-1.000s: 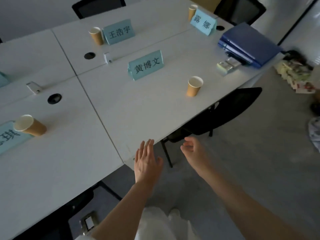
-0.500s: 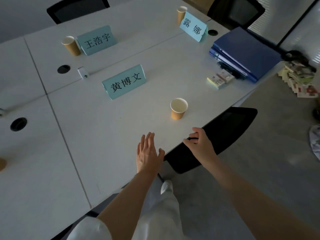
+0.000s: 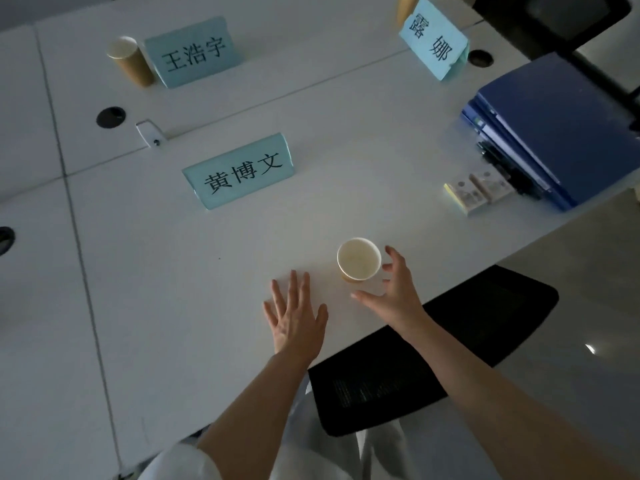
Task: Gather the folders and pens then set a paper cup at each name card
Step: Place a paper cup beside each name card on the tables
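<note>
Seemingly about to shift it toward the nearest teal folded name card [image 3: 239, 171], the right hand [image 3: 394, 289] was spread wide around, apparently not gripping, 1 tan empty paper cup [image 3: 358, 260] near the white table's [image 3: 173, 271] edge, while the left hand [image 3: 296, 317] lay flat and empty alongside.

Tan paper cup [image 3: 358, 260], white inside; teal name cards [image 3: 239, 172]; blue folders [image 3: 561, 129]; white table [image 3: 173, 271].

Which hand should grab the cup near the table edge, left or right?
Right. The right hand is already open around the cup, fingers and thumb spread on either side of it but not yet closed. The left hand lies flat on the table, apart from the cup.
</note>
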Action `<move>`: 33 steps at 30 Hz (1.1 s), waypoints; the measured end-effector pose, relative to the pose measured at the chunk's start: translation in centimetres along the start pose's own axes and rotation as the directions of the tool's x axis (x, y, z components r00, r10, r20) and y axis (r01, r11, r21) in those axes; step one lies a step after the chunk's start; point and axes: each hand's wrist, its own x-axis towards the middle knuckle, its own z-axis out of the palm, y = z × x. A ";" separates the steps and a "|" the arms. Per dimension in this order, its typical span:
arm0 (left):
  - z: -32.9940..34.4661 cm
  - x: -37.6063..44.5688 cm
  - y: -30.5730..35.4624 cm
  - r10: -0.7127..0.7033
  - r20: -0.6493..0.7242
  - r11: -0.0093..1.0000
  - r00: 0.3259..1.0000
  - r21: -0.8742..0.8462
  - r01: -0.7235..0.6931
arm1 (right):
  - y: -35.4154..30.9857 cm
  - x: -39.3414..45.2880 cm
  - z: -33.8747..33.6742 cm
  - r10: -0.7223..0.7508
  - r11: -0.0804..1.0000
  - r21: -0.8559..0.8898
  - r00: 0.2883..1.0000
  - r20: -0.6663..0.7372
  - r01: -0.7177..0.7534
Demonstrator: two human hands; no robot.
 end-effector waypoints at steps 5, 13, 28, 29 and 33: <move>1.5 0.3 1.4 -0.112 -0.061 0.992 0.992 0.047 0.115 | 0.4 2.6 -0.4 -0.130 0.990 -0.028 0.983 0.130 0.135; 2.5 0.1 3.5 -0.259 -0.140 0.966 0.956 -0.022 0.258 | 1.0 4.8 -2.1 -0.196 0.980 0.032 0.938 0.286 0.195; -1.6 8.0 7.0 -0.341 -0.248 0.939 0.907 -0.127 0.318 | -5.7 15.0 -4.0 -0.270 0.960 0.023 0.909 0.317 0.278; -2.0 9.1 7.0 -0.336 -0.251 0.941 0.908 -0.133 0.312 | -6.5 16.1 -3.6 -0.271 0.960 0.018 0.909 0.317 0.280; -3.0 12.9 6.5 -0.313 -0.257 0.948 0.914 -0.138 0.285 | -9.2 20.3 -1.6 -0.286 0.953 -0.019 0.914 0.287 0.304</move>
